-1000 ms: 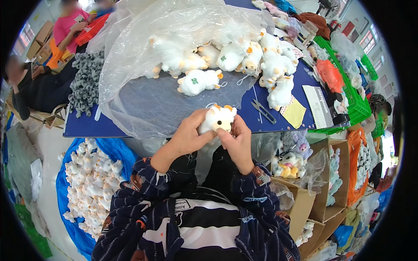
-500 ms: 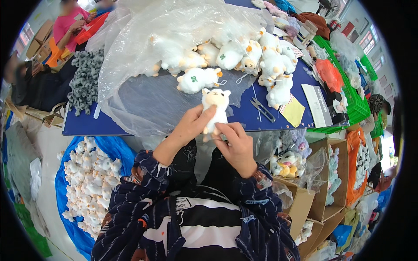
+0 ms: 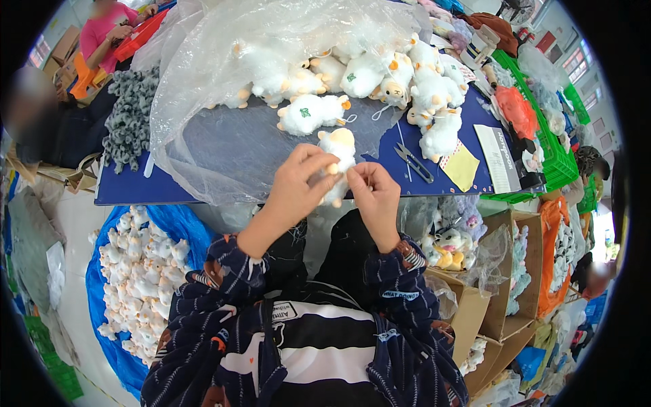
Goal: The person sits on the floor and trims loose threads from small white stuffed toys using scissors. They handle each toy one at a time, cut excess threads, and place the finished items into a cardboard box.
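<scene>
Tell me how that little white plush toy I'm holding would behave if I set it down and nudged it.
The plush toy looks soft and probably light; the left hand and right hand both grip it. Its fuzzy pile should resist sliding on the blue table. Being rounded, it would likely flop over, like the others lying there.

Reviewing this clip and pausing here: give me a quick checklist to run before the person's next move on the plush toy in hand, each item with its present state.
1. Left hand grips the white plush toy: ok.
2. Right hand touches the toy's lower side: ok.
3. Toy held above the blue table edge, in clear view: ok.
4. Scissors lie on the table by the right hand: ok.
5. Needle or thread in the fingers: cannot tell.
6. Plastic sheet clear of the hands: ok.
</scene>
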Available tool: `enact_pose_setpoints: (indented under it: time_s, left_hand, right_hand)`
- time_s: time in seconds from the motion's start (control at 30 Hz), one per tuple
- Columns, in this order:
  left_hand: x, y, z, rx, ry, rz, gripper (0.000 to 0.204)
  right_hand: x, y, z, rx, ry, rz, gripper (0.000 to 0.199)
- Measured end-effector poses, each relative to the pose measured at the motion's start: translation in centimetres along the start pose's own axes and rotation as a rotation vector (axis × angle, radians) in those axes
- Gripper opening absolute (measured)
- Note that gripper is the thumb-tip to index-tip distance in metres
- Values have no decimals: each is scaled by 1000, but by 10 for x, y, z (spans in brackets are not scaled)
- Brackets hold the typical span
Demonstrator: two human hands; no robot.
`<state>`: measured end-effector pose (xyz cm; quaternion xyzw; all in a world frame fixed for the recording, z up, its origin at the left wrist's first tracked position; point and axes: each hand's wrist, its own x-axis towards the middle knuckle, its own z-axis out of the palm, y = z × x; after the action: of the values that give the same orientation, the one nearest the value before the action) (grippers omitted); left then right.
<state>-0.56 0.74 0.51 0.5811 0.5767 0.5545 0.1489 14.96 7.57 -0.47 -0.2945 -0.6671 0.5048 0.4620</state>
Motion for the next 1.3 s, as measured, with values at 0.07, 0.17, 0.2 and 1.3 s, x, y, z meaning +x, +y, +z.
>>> enact_pose_setpoints:
  time_s: [0.07, 0.17, 0.2, 1.3]
  left_hand:
    - [5, -7, 0, -104, 36, -113, 18]
    - [2, -15, -3, -174, 87, -124, 15]
    - [1, -19, -3, -347, 79, -235, 16]
    - [-32, -18, -16, -1253, 7, -514, 51]
  right_hand:
    - [3, -3, -2, 337, 10, 218, 14]
    - [-2, -10, -10, 252, 78, 308, 14]
    - [-6, -9, -14, 138, 53, 330, 17]
    - [-8, -44, 9, 74, 18, 274, 14]
